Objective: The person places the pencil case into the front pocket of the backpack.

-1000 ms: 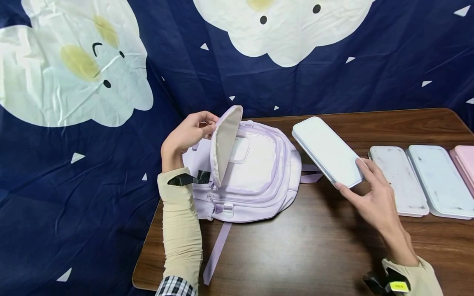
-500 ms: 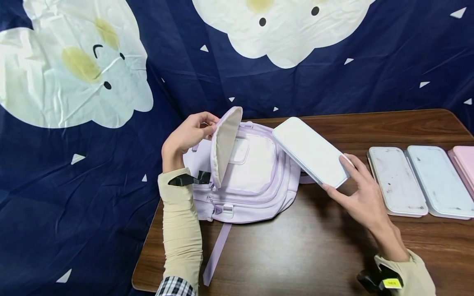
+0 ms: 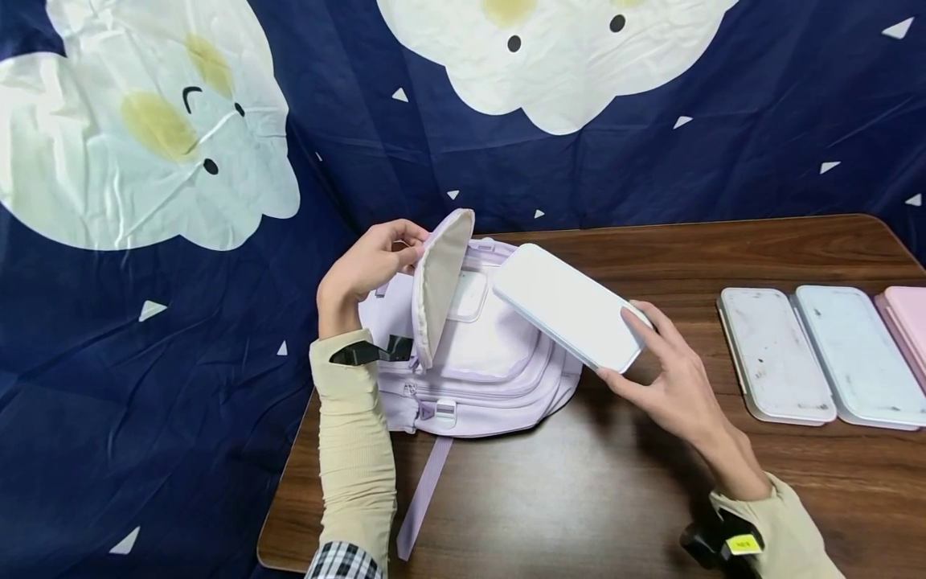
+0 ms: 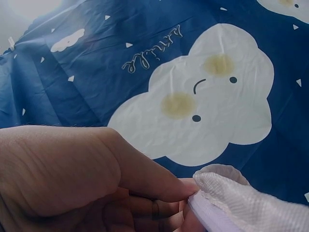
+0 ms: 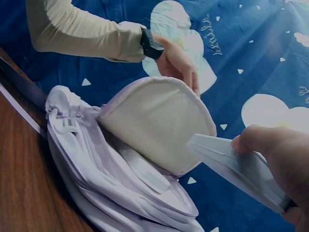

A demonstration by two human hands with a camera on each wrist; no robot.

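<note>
A lilac backpack (image 3: 492, 406) lies on the table. My left hand (image 3: 370, 267) pinches the edge of its front pocket flap (image 3: 441, 293) and holds it raised; the left wrist view shows thumb and fingers on that edge (image 4: 227, 193). With thumb and fingers, my right hand (image 3: 676, 386) grips one end of a flat white rectangular case (image 3: 567, 305). The case is tilted, and its far end is over the right side of the open pocket. Inside the pocket, a white rounded-corner object (image 5: 145, 174) partly shows beneath the flap.
To the right on the brown table (image 3: 579, 490) lie a greyish-white case (image 3: 777, 354), a pale blue case (image 3: 861, 354) and a pink case (image 3: 910, 318). A strap (image 3: 427, 498) trails toward the front. Behind hangs a dark blue cloth (image 3: 347, 129) with clouds.
My right hand has carried the white case leftward, from beside the backpack to over its pocket. My left hand and the raised flap have stayed in place.
</note>
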